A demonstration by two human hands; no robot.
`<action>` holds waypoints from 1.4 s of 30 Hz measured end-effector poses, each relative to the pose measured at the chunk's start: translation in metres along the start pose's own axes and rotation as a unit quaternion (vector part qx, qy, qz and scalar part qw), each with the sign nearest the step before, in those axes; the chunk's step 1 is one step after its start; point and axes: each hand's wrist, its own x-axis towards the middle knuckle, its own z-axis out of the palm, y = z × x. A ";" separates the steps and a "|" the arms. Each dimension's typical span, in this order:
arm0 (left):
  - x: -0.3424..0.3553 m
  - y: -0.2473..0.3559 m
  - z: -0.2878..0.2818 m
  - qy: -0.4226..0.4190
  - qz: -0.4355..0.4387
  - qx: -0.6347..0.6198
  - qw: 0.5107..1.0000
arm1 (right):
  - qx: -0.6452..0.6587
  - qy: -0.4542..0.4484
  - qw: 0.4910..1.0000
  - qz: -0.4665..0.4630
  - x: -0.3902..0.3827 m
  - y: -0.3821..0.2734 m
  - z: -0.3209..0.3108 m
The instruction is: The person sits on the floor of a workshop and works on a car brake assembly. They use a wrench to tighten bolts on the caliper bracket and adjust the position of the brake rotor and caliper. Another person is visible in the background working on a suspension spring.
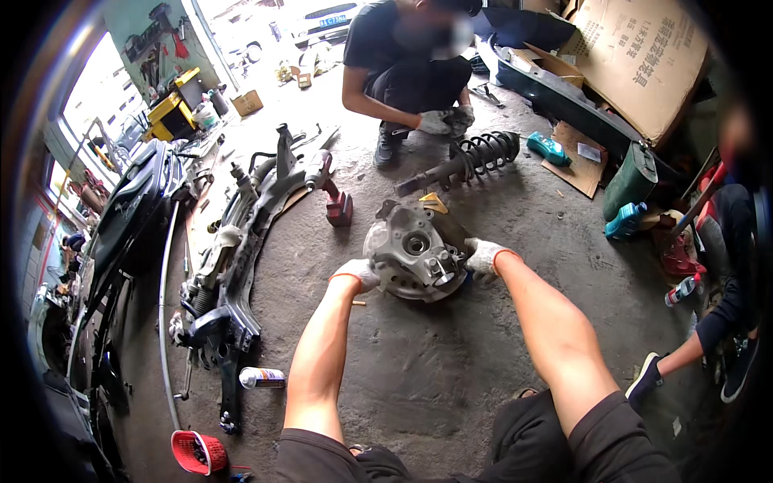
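A grey metal wheel knuckle with a round dust shield (411, 241) is at the middle of the view. My left hand (360, 274), in a white glove with an orange cuff, grips its left edge. My right hand (485, 258), gloved the same way, grips its right edge, fingers partly hidden. Just beyond it lie a yellow triangular piece (435, 202) and a strut with a coil spring (483, 157). A red-and-black cordless power tool (338, 206) stands to its left.
A co-worker (394, 76) squats ahead; another person's leg (717, 322) is at right. A subframe (237, 306) and long bar (169, 266) lie left, with a spray can (262, 377) and red basket (199, 449). Cardboard (636, 56), green jerrycan (630, 179) and teal bottles (549, 149) are right.
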 end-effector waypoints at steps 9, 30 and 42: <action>-0.046 -0.064 0.008 -0.145 -0.259 -0.149 0.943 | -0.143 -0.142 0.979 -0.032 0.024 0.019 0.005; 0.009 0.037 0.103 -0.191 -0.186 -0.753 0.602 | -0.116 -0.154 0.980 -0.052 0.011 -0.013 0.020; 0.003 0.044 0.077 -0.311 -0.060 -0.836 0.447 | -0.081 -0.096 0.992 -0.019 -0.007 0.005 -0.012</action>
